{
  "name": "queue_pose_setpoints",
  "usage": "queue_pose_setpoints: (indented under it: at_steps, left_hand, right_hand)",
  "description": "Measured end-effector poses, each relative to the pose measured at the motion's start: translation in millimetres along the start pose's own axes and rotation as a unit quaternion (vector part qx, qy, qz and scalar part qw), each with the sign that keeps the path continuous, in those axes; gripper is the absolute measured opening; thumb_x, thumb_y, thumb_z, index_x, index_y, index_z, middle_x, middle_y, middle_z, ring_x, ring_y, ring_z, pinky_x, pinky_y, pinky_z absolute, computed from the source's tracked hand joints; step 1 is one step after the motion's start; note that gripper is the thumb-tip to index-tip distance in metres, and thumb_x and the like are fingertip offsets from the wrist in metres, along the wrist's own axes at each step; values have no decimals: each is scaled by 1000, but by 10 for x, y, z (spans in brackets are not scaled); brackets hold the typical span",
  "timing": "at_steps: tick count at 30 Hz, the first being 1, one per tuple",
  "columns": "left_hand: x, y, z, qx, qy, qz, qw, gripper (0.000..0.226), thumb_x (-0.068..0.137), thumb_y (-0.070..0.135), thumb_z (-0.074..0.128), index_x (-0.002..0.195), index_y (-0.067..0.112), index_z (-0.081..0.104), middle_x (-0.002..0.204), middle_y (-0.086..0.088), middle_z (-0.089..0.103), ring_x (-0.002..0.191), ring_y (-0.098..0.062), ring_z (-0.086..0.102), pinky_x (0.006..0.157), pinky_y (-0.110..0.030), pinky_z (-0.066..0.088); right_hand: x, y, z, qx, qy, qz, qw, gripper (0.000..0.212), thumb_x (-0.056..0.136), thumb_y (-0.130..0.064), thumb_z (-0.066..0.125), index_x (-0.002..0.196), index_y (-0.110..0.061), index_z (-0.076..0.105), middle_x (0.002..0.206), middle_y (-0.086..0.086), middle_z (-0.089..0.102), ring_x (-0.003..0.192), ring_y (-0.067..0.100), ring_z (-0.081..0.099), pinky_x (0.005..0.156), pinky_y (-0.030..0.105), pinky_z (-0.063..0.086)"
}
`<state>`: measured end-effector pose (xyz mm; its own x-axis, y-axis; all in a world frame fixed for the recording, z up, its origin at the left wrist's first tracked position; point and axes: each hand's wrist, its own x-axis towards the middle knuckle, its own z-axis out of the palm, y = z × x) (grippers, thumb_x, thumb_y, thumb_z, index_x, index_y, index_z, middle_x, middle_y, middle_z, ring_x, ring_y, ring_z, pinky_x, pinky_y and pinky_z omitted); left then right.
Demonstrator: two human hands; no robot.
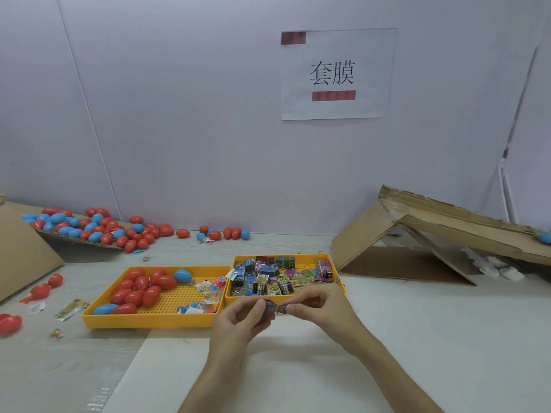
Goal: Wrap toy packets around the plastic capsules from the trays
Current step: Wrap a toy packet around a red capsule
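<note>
Pinching one toy packet (275, 308) in a closed grip, left hand (238, 318) and right hand (317, 305) leave many capsules (140, 289) unwrapped in the tray (149, 321).

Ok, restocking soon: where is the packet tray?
Head view, right of centre: the packet tray sits beside the capsule tray, on its right, just beyond the left hand and right hand.

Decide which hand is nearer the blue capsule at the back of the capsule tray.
Left. The left hand sits right of the blue capsule and lower in the picture; the right hand lies farther right, pinching the other end of the packet both hands hold.
</note>
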<state>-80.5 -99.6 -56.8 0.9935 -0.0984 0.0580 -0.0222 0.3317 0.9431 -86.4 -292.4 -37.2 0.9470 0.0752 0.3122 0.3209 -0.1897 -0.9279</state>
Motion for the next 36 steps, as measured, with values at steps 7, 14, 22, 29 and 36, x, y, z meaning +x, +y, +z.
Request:
queue_pose_setpoints:
  at_steps: [7, 14, 22, 29, 36]
  left_hand:
    - [-66, 12, 48, 189, -48, 165, 967, 23, 88, 1, 73, 94, 24, 76, 95, 4, 77, 94, -13, 73, 80, -21, 57]
    - [-86, -7, 67, 222, -45, 203, 953, 28, 84, 2, 78, 96, 27, 78, 102, 10, 76, 100, -10, 71, 84, -20, 56]
    - [-69, -48, 91, 245, -18, 206, 947, 25, 81, 3, 81, 91, 25, 77, 100, 15, 76, 98, -6, 72, 82, -21, 58]
    - [-65, -51, 101, 239, -22, 200, 950, 23, 80, 3, 81, 90, 24, 78, 101, 15, 77, 99, -6, 72, 82, -22, 58]
    - [-70, -38, 43, 244, -26, 170, 954, 21, 80, 3, 81, 84, 24, 79, 97, 13, 77, 94, -7, 73, 82, -21, 57]
  right_hand:
    - [-8, -4, -6, 54, 0, 99, 994, 9, 89, -17, 75, 97, -12, 75, 79, 12, 75, 67, 19, 66, 71, 32, 57]
    - [-21, 28, -33, 116, -19, 185, 976, 16, 88, -19, 77, 82, -6, 70, 75, 9, 68, 65, 15, 60, 64, 24, 50]
    - [22, 19, -34, 60, 66, 156, 984, 14, 86, -11, 78, 75, -7, 70, 68, 8, 70, 61, 14, 63, 62, 25, 53]
    - [54, 80, -65, -11, 149, 113, 982, 12, 86, -8, 78, 75, -7, 72, 72, 10, 74, 67, 21, 70, 61, 28, 58]
    - [88, 136, -418, 85, 267, 104, 954, 10, 91, -4, 70, 85, -1, 64, 68, 13, 73, 58, 18, 69, 55, 25, 56]
